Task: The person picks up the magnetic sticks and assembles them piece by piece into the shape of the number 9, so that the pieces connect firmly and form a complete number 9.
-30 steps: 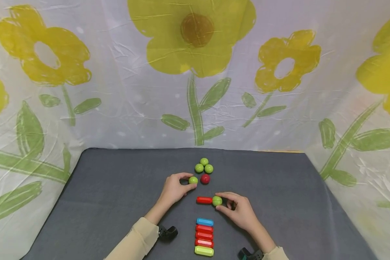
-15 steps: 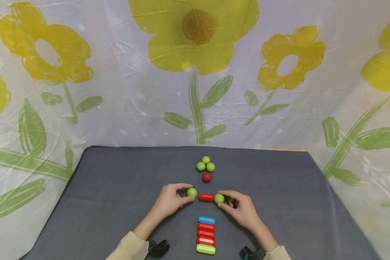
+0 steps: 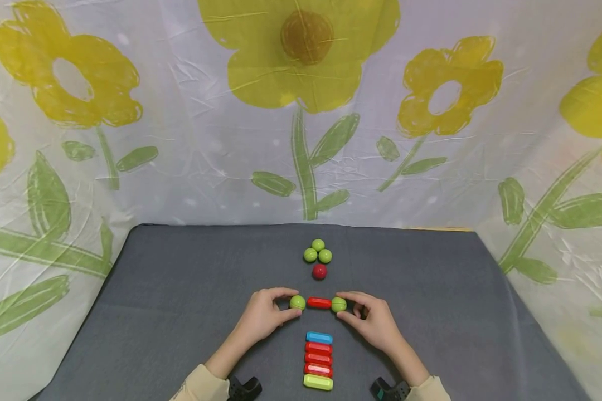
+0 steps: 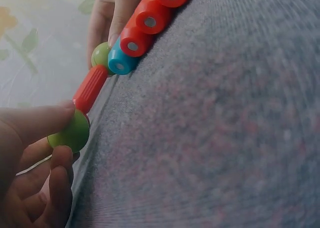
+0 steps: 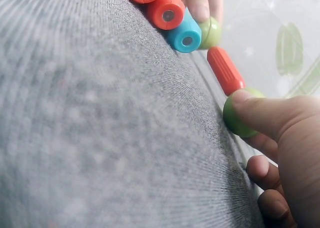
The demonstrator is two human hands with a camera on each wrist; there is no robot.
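In the head view my left hand (image 3: 262,318) pinches a green ball (image 3: 297,302) between thumb and fingers. Facing it, my right hand (image 3: 375,327) pinches another green ball (image 3: 338,304) that sits at the right end of a short red rod (image 3: 319,303). The rod lies sideways between the two balls, its free end pointing at the left ball. A narrow gap separates them, which also shows in the right wrist view between the red rod (image 5: 226,70) and the far green ball (image 5: 210,33).
Nearer the body, a blue rod (image 3: 319,337), several red rods (image 3: 318,358) and a yellow-green rod (image 3: 318,382) lie in a column; round silver discs show in some ends. Beyond the hands are a red ball (image 3: 319,272) and three green balls (image 3: 310,255) on the grey cloth (image 3: 190,278).
My left hand has brought its green ball from beside the red ball toward the body, down to the red rod's left end. The right hand keeps its hold, nearly still.
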